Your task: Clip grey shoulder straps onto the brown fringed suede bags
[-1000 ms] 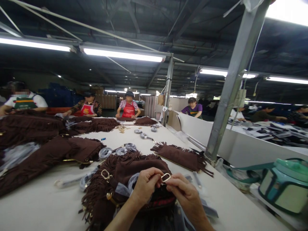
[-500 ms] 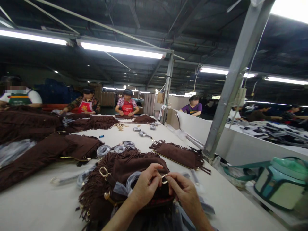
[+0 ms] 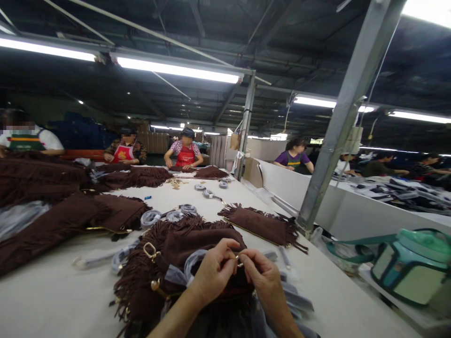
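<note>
Between my fingertips is a small gold metal ring, partly covered by them. My left hand pinches its left side, and my right hand pinches its right side. Below both hands lies a dark brown fringed bag with a gold clasp at its left. A plastic-wrapped strap coil rests on the bag beside my left hand. The inside of the bag under my wrists is dark and mostly hidden.
A fringed brown pouch lies beyond my right hand. More brown bags are heaped at left, with wrapped strap coils nearby. A metal post and a green-lidded jug stand at right. Several co-workers sit around the tables.
My right hand has shifted slightly left, closer to my left, and less of the gold ring shows. Across the divider, the co-worker in purple has moved right.
</note>
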A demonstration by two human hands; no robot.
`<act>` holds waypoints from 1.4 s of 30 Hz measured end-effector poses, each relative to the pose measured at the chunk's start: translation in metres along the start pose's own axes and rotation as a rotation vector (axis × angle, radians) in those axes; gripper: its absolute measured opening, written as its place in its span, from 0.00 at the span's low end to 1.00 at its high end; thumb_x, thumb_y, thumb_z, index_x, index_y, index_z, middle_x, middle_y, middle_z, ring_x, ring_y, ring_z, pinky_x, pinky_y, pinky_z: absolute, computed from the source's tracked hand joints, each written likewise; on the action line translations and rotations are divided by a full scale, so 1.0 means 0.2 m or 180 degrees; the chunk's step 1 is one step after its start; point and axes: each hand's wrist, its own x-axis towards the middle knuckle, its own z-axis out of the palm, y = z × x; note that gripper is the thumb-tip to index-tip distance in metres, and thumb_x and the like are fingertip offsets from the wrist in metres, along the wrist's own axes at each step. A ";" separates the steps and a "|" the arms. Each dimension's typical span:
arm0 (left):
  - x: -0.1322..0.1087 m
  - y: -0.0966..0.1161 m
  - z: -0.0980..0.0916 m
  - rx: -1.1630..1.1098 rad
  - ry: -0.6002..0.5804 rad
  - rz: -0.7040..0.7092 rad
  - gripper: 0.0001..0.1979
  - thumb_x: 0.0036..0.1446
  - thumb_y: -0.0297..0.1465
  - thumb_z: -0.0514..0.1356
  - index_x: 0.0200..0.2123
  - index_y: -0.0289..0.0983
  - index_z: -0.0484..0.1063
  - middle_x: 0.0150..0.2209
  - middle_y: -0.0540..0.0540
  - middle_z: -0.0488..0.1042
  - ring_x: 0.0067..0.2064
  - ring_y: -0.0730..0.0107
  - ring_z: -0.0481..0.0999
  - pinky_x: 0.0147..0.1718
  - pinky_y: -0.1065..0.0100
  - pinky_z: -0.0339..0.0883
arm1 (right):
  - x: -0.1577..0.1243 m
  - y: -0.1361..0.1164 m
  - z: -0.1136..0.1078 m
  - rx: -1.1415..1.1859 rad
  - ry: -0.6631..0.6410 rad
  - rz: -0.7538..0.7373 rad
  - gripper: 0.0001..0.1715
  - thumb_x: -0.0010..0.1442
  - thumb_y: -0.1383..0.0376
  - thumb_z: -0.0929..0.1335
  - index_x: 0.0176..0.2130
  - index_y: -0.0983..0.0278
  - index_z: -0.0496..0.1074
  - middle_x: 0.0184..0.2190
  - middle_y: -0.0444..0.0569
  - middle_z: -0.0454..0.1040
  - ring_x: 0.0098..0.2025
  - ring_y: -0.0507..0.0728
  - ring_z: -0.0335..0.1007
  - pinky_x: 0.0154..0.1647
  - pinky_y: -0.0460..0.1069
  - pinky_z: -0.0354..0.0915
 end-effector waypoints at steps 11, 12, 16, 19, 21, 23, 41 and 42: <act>0.00 0.00 0.00 -0.0047 0.0104 -0.0064 0.14 0.56 0.22 0.52 0.46 0.35 0.66 0.23 0.56 0.67 0.25 0.75 0.64 0.28 0.73 0.57 | -0.01 0.08 0.01 0.0151 0.0139 0.0026 0.24 0.54 0.45 0.71 0.33 0.64 0.76 0.15 0.38 0.60 0.19 0.50 0.53 0.20 0.46 0.52; 0.01 0.00 0.00 -0.0055 0.0109 -0.0067 0.14 0.56 0.22 0.52 0.46 0.35 0.66 0.23 0.56 0.67 0.25 0.75 0.64 0.27 0.73 0.56 | -0.01 0.08 0.01 0.0216 0.0108 0.0066 0.24 0.54 0.45 0.71 0.33 0.64 0.76 0.15 0.38 0.60 0.19 0.50 0.53 0.20 0.45 0.52; 0.01 0.00 0.01 -0.0174 0.0138 -0.0116 0.14 0.56 0.22 0.53 0.46 0.35 0.65 0.24 0.54 0.69 0.26 0.75 0.67 0.25 0.73 0.56 | 0.00 0.07 0.02 0.0223 0.0013 -0.0036 0.24 0.53 0.45 0.72 0.32 0.64 0.76 0.16 0.40 0.64 0.19 0.50 0.55 0.20 0.45 0.53; 0.01 -0.01 0.01 -0.0243 0.0170 -0.0126 0.14 0.56 0.23 0.53 0.47 0.35 0.65 0.25 0.54 0.70 0.27 0.74 0.68 0.26 0.73 0.58 | -0.01 0.05 0.03 0.0145 -0.0054 -0.0133 0.23 0.53 0.46 0.72 0.32 0.64 0.76 0.18 0.42 0.68 0.19 0.50 0.57 0.19 0.45 0.55; 0.00 -0.02 0.01 -0.0270 0.0169 -0.0125 0.14 0.56 0.23 0.53 0.47 0.35 0.65 0.25 0.54 0.70 0.27 0.73 0.68 0.27 0.73 0.58 | -0.01 0.05 0.03 0.0167 -0.0077 -0.0154 0.23 0.52 0.46 0.72 0.32 0.64 0.75 0.20 0.43 0.69 0.18 0.50 0.57 0.19 0.45 0.55; 0.00 -0.02 0.01 -0.0263 0.0165 -0.0127 0.15 0.56 0.23 0.53 0.47 0.35 0.65 0.24 0.54 0.70 0.27 0.73 0.68 0.27 0.72 0.58 | -0.01 0.05 0.02 0.0203 -0.0096 -0.0182 0.21 0.53 0.48 0.73 0.32 0.63 0.75 0.20 0.42 0.69 0.18 0.49 0.58 0.19 0.44 0.56; -0.01 -0.01 -0.01 0.0204 -0.0048 0.0202 0.16 0.53 0.18 0.51 0.43 0.36 0.70 0.24 0.55 0.64 0.26 0.74 0.63 0.28 0.71 0.55 | 0.00 0.02 -0.01 -0.0005 -0.0577 -0.0114 0.17 0.56 0.53 0.71 0.27 0.63 0.70 0.19 0.38 0.60 0.20 0.49 0.52 0.21 0.45 0.49; -0.02 -0.01 -0.01 0.0221 -0.0080 0.0228 0.16 0.53 0.18 0.51 0.43 0.36 0.70 0.24 0.55 0.64 0.26 0.74 0.63 0.28 0.71 0.55 | 0.00 0.02 -0.01 -0.0016 -0.0624 -0.0106 0.17 0.56 0.53 0.71 0.27 0.63 0.70 0.19 0.38 0.60 0.20 0.49 0.52 0.21 0.45 0.49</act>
